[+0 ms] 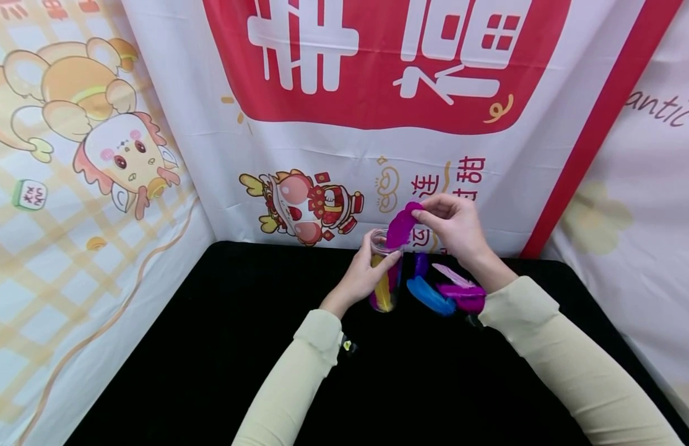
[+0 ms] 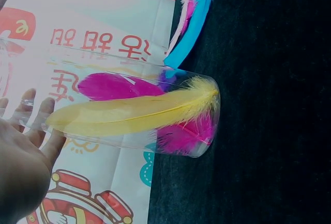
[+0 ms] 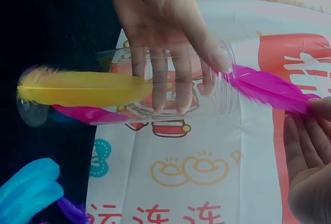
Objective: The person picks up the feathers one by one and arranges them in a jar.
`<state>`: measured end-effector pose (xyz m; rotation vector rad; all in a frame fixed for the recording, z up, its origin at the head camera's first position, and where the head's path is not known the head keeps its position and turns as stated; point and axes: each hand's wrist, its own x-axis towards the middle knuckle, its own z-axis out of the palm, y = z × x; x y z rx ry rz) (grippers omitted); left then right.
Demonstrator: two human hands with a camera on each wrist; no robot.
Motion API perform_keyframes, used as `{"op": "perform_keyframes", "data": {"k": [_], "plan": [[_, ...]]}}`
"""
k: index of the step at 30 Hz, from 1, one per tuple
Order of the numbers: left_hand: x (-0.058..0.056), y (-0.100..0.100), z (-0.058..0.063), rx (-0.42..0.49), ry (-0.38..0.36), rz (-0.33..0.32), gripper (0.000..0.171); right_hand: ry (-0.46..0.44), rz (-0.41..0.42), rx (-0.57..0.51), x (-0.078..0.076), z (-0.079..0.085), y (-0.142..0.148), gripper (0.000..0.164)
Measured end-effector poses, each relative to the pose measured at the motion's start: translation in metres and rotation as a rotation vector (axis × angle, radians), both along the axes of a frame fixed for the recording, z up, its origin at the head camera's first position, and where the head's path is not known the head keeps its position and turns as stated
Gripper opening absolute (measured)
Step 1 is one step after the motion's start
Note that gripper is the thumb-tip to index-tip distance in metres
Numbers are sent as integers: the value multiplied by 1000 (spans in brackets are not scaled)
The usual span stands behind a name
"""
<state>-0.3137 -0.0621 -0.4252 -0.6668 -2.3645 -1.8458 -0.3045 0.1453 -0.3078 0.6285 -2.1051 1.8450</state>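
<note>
My left hand (image 1: 362, 275) grips a clear jar (image 3: 194, 111) near its mouth, fingers wrapped round the wall. Inside the jar lie a yellow feather (image 2: 129, 114) and magenta feathers (image 2: 121, 86). Above the mouth, my right hand (image 1: 454, 226) pinches a magenta feather (image 1: 401, 226) by one end between thumb and fingers. In the right wrist view that feather's other end is at the jar's opening, by the left thumb; whether it is inside I cannot tell.
On the black table (image 1: 238, 347), right of the jar, lie a blue feather (image 1: 430, 296), a pale pink feather (image 1: 452, 275), a purple feather (image 1: 421, 264) and a magenta feather (image 1: 463, 298). Printed cloth (image 1: 171, 124) hangs behind the table and at both sides.
</note>
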Motion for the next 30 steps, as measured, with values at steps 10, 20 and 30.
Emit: {"op": "perform_keyframes", "data": {"k": [10, 20, 30], "plan": [[1, 0, 1, -5, -33, -6, 73, -76, -21, 167, 1, -3, -5, 22], [24, -5, 35, -53, -79, -51, 70, -109, -14, 240, -2, -10, -8, 19], [24, -5, 36, -18, -96, -54, 68, -100, -8, 282, -2, -15, -15, 18]]}}
